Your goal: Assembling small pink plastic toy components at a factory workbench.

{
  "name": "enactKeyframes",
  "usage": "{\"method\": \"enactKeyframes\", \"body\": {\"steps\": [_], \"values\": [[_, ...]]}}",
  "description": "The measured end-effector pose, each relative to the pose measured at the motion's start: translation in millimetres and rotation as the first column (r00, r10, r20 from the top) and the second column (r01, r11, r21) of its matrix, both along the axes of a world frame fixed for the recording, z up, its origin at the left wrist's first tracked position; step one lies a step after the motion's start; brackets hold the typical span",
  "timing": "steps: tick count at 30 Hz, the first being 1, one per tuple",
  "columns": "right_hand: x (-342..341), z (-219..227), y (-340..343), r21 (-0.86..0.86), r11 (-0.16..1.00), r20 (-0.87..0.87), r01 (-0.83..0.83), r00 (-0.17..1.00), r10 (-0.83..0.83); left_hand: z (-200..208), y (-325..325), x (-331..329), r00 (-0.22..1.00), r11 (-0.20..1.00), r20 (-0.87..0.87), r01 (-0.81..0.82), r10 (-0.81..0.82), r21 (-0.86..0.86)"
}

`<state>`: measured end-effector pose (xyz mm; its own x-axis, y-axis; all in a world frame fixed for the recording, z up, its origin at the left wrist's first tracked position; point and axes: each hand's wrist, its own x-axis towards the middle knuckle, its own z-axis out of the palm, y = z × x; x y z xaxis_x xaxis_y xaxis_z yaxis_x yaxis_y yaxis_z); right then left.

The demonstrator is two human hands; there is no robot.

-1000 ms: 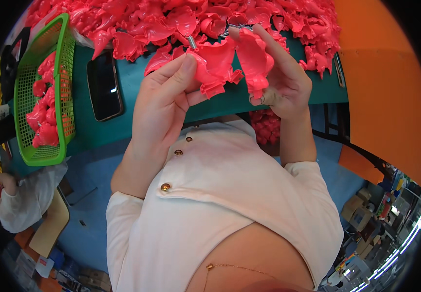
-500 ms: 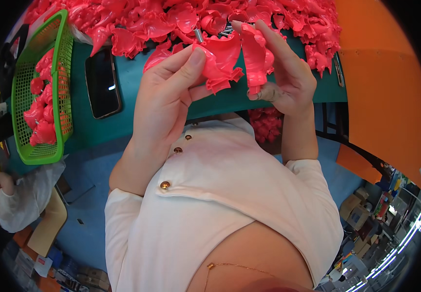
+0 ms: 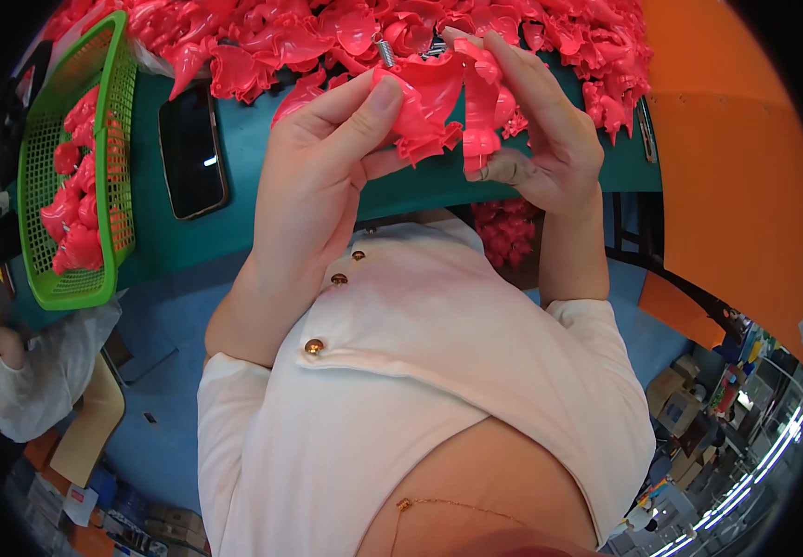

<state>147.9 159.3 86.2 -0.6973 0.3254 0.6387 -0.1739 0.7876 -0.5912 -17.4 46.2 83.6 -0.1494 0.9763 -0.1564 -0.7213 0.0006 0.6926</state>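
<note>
My left hand (image 3: 327, 153) pinches a glossy pink plastic shell piece (image 3: 429, 93) between thumb and fingers, its hollow side facing me. At the upper edge of that piece a small silvery metal spring (image 3: 385, 53) sticks up; where its lower end sits is hidden. My right hand (image 3: 550, 130) holds a second, narrower pink shell piece (image 3: 482, 102), fingers along its far end and thumb at its near end. The two pieces stand side by side, with a narrow gap between their lower parts. Both hands are raised over the front edge of the green table (image 3: 271, 209).
A heap of pink shell pieces (image 3: 262, 32) covers the far table. On the left are a green basket (image 3: 123, 176) with pink parts and a black phone (image 3: 192, 153). More pink parts (image 3: 505, 232) lie below the table edge. At far left shows another person's arm (image 3: 39, 381).
Both shell pieces have moved slightly away from me. The right one has turned, showing more of its edge. The grip of both hands stays the same.
</note>
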Motion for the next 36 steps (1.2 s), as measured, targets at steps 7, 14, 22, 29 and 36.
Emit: {"method": "enactKeyframes", "body": {"steps": [7,14,22,29,36], "values": [[1.4,1.4,1.8,0.073,0.997,0.078,-0.013,0.997,0.008,-2.5,1.1,-2.2,0.991,0.999,-0.128,0.023,-0.027,-0.034],[-4.1,1.6,4.4,0.2,0.978,0.165,-0.052,0.986,0.019,-2.0,-0.3,0.1,0.985,1.0,-0.173,0.02,-0.019,0.003],[-4.6,-2.6,-1.3,0.221,0.975,0.146,-0.03,0.989,-0.003,0.6,-0.7,6.4,0.99,1.0,-0.141,-0.02,0.021,0.01],[-1.2,-5.0,-6.1,0.164,0.986,0.13,-0.021,0.991,-0.001,0.8,-4.8,11.0,0.958,0.998,-0.283,-0.031,0.047,0.059],[3.5,-16.0,-18.5,-0.122,0.991,-0.028,-0.047,0.999,0.044,-3.2,-5.4,20.7,0.95,0.997,-0.31,-0.018,0.04,0.072]]}}
